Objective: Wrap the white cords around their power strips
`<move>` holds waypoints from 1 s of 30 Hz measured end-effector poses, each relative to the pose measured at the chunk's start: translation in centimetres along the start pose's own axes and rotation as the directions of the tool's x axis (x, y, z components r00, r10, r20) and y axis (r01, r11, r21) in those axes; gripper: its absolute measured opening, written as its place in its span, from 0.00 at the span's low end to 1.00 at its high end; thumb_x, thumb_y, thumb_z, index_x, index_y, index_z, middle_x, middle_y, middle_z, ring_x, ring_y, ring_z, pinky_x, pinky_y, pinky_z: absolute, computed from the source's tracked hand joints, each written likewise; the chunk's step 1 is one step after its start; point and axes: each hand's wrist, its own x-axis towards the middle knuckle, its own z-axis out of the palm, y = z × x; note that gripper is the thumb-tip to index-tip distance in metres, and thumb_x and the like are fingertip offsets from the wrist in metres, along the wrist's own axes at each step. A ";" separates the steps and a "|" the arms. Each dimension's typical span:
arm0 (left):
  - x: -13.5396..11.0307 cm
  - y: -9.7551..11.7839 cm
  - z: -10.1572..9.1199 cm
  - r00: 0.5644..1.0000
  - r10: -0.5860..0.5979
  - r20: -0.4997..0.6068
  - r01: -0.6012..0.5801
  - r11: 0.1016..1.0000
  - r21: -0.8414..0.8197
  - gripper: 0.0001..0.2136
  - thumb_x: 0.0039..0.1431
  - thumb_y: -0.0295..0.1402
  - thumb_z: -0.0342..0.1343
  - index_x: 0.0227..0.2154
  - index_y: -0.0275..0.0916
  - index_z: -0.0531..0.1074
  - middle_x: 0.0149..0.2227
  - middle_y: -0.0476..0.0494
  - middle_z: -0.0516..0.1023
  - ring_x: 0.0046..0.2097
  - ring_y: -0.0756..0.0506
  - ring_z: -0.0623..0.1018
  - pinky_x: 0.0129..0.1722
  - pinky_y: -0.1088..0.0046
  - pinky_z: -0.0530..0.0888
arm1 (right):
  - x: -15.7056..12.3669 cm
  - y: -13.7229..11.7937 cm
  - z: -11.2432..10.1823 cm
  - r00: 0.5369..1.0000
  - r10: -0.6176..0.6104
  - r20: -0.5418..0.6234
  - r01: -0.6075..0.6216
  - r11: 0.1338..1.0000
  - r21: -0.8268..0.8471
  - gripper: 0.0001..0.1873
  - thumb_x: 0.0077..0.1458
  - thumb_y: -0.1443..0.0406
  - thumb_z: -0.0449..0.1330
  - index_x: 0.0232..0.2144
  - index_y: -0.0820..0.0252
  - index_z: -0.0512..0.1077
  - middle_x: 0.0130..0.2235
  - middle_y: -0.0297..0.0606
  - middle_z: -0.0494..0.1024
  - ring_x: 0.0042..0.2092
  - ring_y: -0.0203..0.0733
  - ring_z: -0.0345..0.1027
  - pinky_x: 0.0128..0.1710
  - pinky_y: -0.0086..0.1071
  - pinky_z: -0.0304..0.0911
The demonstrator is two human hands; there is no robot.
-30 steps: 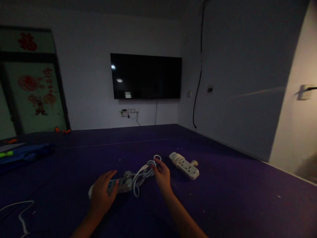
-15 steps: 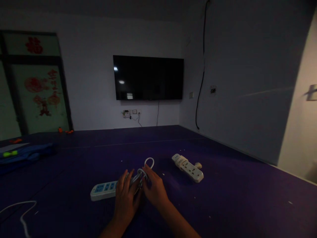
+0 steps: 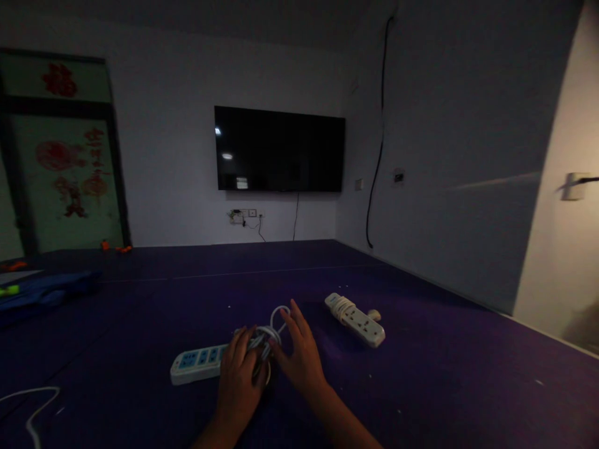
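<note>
A white power strip (image 3: 196, 364) with blue socket faces lies on the purple surface. My left hand (image 3: 239, 377) covers its right end, the fingers curled over a looped white cord (image 3: 269, 333) that is bunched there. How the cord runs under those fingers is hidden. My right hand (image 3: 302, 358) is beside the bundle on its right, fingers raised and spread, with the thumb at the cord and a loop standing up by the fingertips. To the right lies a second power strip (image 3: 360, 324), its own cord wound round one end and its plug behind it.
The purple surface (image 3: 187, 308) reaches to the walls. At the left are blue cloth (image 3: 56, 293), small orange things (image 3: 122, 249) and a loose white cable (image 3: 35, 411). A television (image 3: 281, 149) hangs on the far wall, and a black cable (image 3: 378, 162) runs down the corner.
My right hand has opened, its fingers lifting off the cord and spreading up and right. The left hand stays on the bundle. The view has turned slightly to the right.
</note>
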 end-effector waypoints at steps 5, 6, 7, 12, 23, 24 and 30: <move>0.2 0.2 0.0 1.000 0.014 0.015 -0.013 0.997 -0.081 0.10 0.50 0.27 0.51 0.37 0.39 0.71 0.52 0.37 0.67 0.55 0.37 0.64 0.48 0.53 0.69 | 0.0 0.9 -0.1 0.999 0.036 0.004 -0.036 0.998 0.059 0.25 0.53 0.63 0.55 0.54 0.55 0.60 0.53 0.44 0.67 0.54 0.48 0.59 0.52 0.47 0.57; 0.3 0.2 -0.1 1.000 0.011 0.024 -0.009 0.995 -0.099 0.09 0.50 0.27 0.51 0.35 0.39 0.71 0.52 0.37 0.66 0.55 0.37 0.64 0.48 0.53 0.69 | 0.0 1.0 0.0 0.998 0.067 -0.008 -0.065 0.993 0.098 0.24 0.53 0.63 0.54 0.53 0.55 0.61 0.51 0.44 0.69 0.53 0.47 0.61 0.52 0.46 0.57; 0.3 0.3 -0.2 0.999 0.010 0.034 -0.006 0.993 -0.117 0.07 0.50 0.27 0.51 0.32 0.39 0.71 0.52 0.37 0.66 0.55 0.37 0.64 0.49 0.52 0.69 | 0.0 1.1 0.1 0.994 0.103 -0.021 -0.099 0.985 0.143 0.22 0.53 0.63 0.54 0.52 0.55 0.63 0.50 0.44 0.70 0.51 0.47 0.62 0.51 0.45 0.58; 0.5 0.4 -0.4 0.999 0.006 0.052 0.004 0.982 -0.189 0.05 0.49 0.23 0.50 0.26 0.39 0.68 0.53 0.37 0.65 0.56 0.37 0.63 0.50 0.50 0.67 | 0.2 1.7 0.8 0.950 0.311 -0.033 -0.272 0.875 0.401 0.20 0.53 0.59 0.55 0.48 0.57 0.68 0.44 0.43 0.74 0.46 0.46 0.67 0.47 0.42 0.62; 0.4 0.6 -0.8 0.985 0.080 0.150 -0.039 0.966 -0.256 0.08 0.43 0.20 0.49 0.24 0.39 0.67 0.52 0.37 0.67 0.56 0.37 0.62 0.50 0.52 0.66 | 1.3 2.3 1.1 0.777 0.604 0.176 -0.466 0.365 0.806 0.17 0.40 0.59 0.63 0.33 0.62 0.73 0.27 0.37 0.76 0.28 0.39 0.69 0.29 0.31 0.64; 0.4 0.6 -0.8 0.986 0.079 0.148 -0.040 0.967 -0.251 0.08 0.44 0.20 0.49 0.24 0.39 0.67 0.52 0.37 0.67 0.56 0.37 0.62 0.50 0.52 0.66 | 1.4 2.3 0.9 0.749 0.625 0.218 -0.492 0.306 0.815 0.16 0.39 0.61 0.63 0.33 0.63 0.73 0.26 0.36 0.76 0.27 0.38 0.68 0.28 0.30 0.64; 0.4 0.2 -0.7 0.994 0.046 0.100 -0.024 0.978 -0.209 0.13 0.48 0.23 0.50 0.37 0.42 0.70 0.51 0.39 0.68 0.53 0.39 0.66 0.49 0.54 0.68 | 1.9 2.5 0.3 0.639 0.653 0.406 -0.525 -0.015 0.851 0.14 0.38 0.66 0.61 0.32 0.63 0.73 0.20 0.33 0.73 0.21 0.35 0.65 0.20 0.26 0.59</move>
